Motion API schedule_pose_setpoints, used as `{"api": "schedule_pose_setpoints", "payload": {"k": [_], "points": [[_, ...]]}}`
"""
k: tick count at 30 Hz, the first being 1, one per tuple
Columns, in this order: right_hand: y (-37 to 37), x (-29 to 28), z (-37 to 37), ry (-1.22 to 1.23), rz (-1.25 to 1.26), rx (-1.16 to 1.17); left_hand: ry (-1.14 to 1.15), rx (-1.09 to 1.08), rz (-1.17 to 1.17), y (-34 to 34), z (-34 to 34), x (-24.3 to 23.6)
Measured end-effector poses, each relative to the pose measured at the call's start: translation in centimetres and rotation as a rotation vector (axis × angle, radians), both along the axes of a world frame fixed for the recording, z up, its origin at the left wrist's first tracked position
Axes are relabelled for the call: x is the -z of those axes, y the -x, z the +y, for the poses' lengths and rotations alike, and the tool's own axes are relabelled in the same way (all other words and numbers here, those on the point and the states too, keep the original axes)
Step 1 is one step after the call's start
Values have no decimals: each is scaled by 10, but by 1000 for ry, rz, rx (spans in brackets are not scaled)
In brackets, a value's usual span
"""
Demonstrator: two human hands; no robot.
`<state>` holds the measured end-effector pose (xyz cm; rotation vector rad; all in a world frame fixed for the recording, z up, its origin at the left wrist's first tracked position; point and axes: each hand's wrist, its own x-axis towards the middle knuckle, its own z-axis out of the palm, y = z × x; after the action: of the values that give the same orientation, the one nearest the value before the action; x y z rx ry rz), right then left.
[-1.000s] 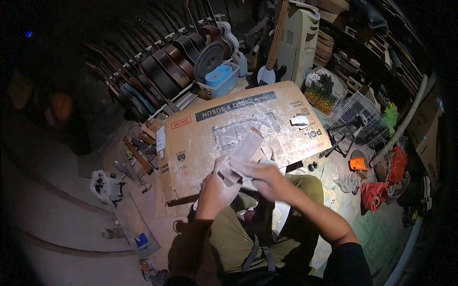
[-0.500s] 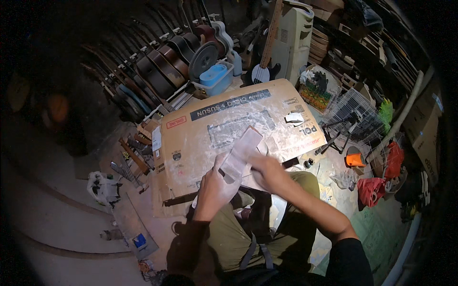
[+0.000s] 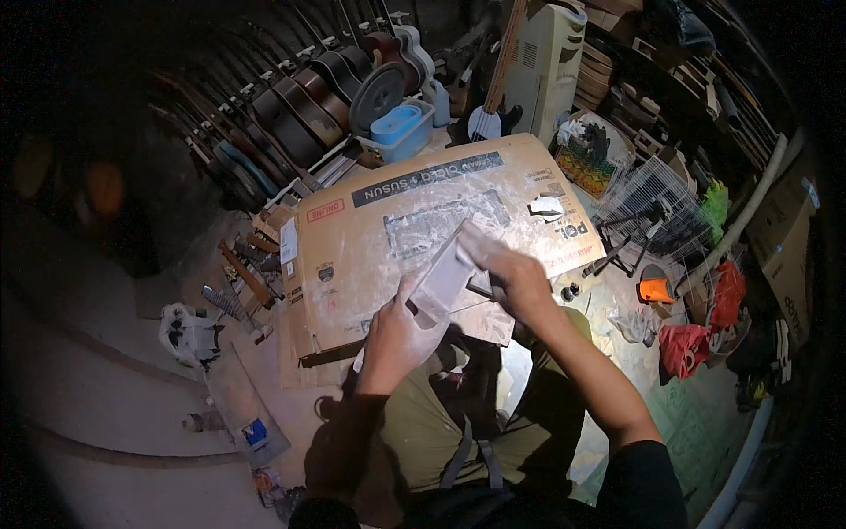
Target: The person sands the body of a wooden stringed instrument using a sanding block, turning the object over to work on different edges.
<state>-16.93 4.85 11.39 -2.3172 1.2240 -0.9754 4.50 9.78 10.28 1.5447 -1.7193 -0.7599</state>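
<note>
Head view: above the cardboard (image 3: 339,242), a pale block (image 3: 441,280), probably light, stiff and dust-slick, seems best held by its edges, the left hand (image 3: 397,337) clasping its near end, the right hand's (image 3: 522,278) grip indeterminable

Wide brown cardboard box (image 3: 348,251), streaked with white powder (image 3: 522,231).
A small, white, folded scrap (image 3: 547,206) is laid near its far right corner; the powder is smeared mostly across the middle and right.

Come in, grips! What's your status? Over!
Left grip holds pale dusty piece. Right grip at its far end. White scrap on cardboard, off to the right.
</note>
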Motion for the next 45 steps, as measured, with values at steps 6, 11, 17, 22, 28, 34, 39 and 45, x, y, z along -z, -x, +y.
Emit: {"api": "schedule_pose_setpoints", "payload": {"k": [6, 11, 17, 22, 28, 34, 39, 45], "points": [[-19, 13, 33, -32, -250, -260, 24, 12, 7, 1, 0, -7], [-7, 7, 8, -62, -13, -2, -41, -11, -55, 6, 2, -11], [18, 48, 8, -56, 9, -114, 7, 46, -8, 12, 5, 0], [-10, 11, 32, -225, -217, -168, -8, 24, -25, 13, 3, -7], [7, 13, -8, 60, -23, 1, 42, 2, -60, 3, 2, 5], [-3, 26, 18, -117, -233, -194, 17, -13, -2, 5, -1, -3], [-6, 13, 17, -106, -14, -21, 40, -13, -21, 6, -3, 3], [2, 16, -6, 29, -177, -37, -31, -22, 4, 2, -2, 8]]}}
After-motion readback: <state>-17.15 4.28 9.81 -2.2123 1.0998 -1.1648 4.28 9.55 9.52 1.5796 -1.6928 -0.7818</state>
